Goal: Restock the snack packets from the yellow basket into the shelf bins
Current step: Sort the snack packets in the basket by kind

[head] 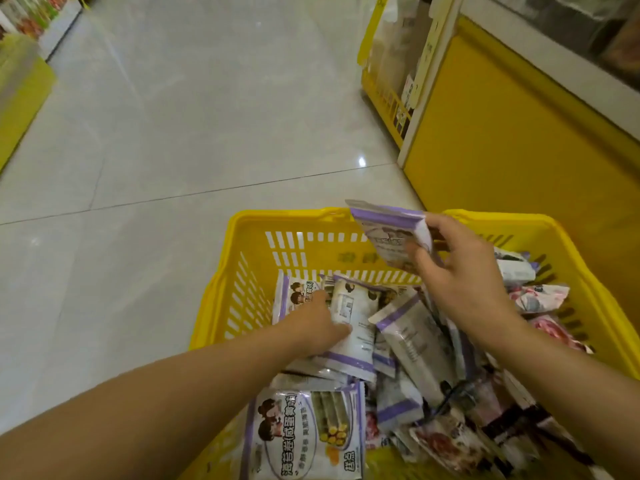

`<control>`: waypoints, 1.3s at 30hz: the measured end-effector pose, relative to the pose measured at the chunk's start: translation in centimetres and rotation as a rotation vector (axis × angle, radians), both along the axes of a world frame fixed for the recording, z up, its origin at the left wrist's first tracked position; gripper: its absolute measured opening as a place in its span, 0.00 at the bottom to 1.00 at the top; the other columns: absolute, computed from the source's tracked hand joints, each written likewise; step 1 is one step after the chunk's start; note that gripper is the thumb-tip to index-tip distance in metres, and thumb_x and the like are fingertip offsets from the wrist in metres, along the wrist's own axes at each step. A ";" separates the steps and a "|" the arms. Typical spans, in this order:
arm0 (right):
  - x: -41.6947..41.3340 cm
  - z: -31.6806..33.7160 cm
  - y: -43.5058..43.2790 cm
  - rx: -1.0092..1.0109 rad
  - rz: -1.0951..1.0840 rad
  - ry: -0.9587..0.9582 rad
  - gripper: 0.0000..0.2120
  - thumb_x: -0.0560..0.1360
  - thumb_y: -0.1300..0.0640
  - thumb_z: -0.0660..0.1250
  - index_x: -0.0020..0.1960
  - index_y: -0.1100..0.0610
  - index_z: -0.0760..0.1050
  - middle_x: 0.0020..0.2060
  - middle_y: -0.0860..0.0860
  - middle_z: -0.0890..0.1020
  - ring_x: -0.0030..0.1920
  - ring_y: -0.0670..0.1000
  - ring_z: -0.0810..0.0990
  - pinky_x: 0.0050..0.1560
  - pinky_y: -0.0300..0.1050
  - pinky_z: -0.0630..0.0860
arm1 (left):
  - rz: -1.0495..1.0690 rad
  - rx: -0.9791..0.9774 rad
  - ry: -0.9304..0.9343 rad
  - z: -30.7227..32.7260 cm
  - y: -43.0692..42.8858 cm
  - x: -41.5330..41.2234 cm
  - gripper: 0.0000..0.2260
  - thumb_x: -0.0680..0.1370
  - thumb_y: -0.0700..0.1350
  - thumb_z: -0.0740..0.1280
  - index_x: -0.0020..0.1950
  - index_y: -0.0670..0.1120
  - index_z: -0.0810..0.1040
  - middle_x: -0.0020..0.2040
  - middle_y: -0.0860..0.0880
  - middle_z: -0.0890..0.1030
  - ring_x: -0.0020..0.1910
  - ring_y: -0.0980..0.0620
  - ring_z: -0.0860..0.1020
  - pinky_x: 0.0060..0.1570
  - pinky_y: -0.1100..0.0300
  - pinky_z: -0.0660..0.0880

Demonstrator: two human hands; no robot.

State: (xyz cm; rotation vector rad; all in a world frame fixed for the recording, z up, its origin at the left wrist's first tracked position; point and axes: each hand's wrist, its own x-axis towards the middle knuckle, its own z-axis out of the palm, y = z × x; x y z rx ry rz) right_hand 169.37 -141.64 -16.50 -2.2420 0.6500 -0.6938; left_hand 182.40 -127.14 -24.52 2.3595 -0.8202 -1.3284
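Reaching into the yellow basket, the left hand grips a white packet with a purple band, thumb across its face and fingers at its far edge. That packet lies tilted on the heap, near the basket's left wall. The right hand pinches a purple-and-white packet by one end, fingers curled round it, and holds it in the air over the basket's far rim, clear of the heap. More snack packets fill the basket: a large printed packet at the near side and pink packets toward the right wall. The basket stands on the pale tiled floor, just beside a yellow shelf unit.
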 end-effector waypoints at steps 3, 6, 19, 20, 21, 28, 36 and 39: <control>-1.0 0.7 0.3 0.124 0.006 -0.058 0.10 0.78 0.57 0.65 0.58 0.50 0.75 0.50 0.45 0.81 0.52 0.45 0.79 0.49 0.48 0.79 | 0.156 -0.074 0.055 -1.7 -0.8 -1.0 0.43 0.75 0.54 0.71 0.78 0.49 0.44 0.71 0.43 0.68 0.63 0.43 0.73 0.62 0.50 0.73; -1.7 1.1 0.6 0.226 0.034 -0.124 0.10 0.78 0.58 0.65 0.57 0.48 0.75 0.49 0.41 0.81 0.51 0.40 0.80 0.46 0.37 0.79 | 0.255 -0.088 0.019 -2.6 -1.4 -1.5 0.46 0.71 0.55 0.74 0.77 0.50 0.46 0.71 0.42 0.62 0.66 0.43 0.69 0.63 0.52 0.69; -2.9 1.5 0.6 0.417 0.017 -0.189 0.13 0.79 0.58 0.64 0.58 0.42 0.74 0.50 0.40 0.83 0.51 0.40 0.81 0.46 0.34 0.78 | 0.007 -0.138 -0.142 5.7 0.7 2.4 0.25 0.73 0.51 0.72 0.67 0.53 0.67 0.53 0.53 0.80 0.43 0.59 0.80 0.34 0.66 0.77; -2.9 1.6 0.8 0.428 0.024 -0.186 0.13 0.79 0.58 0.64 0.58 0.41 0.74 0.50 0.40 0.83 0.51 0.40 0.81 0.46 0.33 0.78 | 0.003 -0.180 -0.155 6.5 1.4 2.8 0.24 0.73 0.52 0.72 0.66 0.55 0.68 0.52 0.55 0.80 0.43 0.60 0.80 0.35 0.67 0.77; -2.9 1.7 1.0 0.452 0.025 -0.185 0.13 0.79 0.58 0.64 0.57 0.41 0.75 0.50 0.41 0.83 0.50 0.41 0.82 0.45 0.33 0.78 | 0.019 -0.233 -0.160 7.3 2.1 3.2 0.22 0.73 0.52 0.72 0.64 0.56 0.69 0.51 0.57 0.80 0.43 0.62 0.80 0.36 0.67 0.78; -0.7 2.4 4.2 1.027 -0.084 -0.236 0.08 0.79 0.57 0.62 0.50 0.49 0.80 0.40 0.51 0.86 0.35 0.52 0.84 0.32 0.44 0.78 | 0.448 -0.681 0.189 9.5 5.2 2.1 0.21 0.75 0.51 0.69 0.68 0.54 0.69 0.57 0.54 0.82 0.51 0.53 0.83 0.54 0.49 0.79; 1.8 3.9 7.5 1.340 -0.005 -0.346 0.11 0.80 0.58 0.60 0.61 0.58 0.73 0.41 0.55 0.86 0.33 0.51 0.84 0.28 0.43 0.78 | 0.476 -0.863 0.132 10.5 7.0 1.9 0.28 0.72 0.60 0.62 0.72 0.61 0.60 0.56 0.63 0.79 0.49 0.62 0.82 0.40 0.69 0.78; 2.5 4.7 8.0 1.325 0.019 -0.360 0.12 0.79 0.57 0.61 0.60 0.60 0.76 0.41 0.56 0.85 0.33 0.51 0.84 0.29 0.42 0.78 | 0.468 -0.879 0.075 10.8 8.0 2.2 0.26 0.78 0.56 0.59 0.70 0.73 0.48 0.61 0.68 0.72 0.50 0.67 0.80 0.39 0.74 0.75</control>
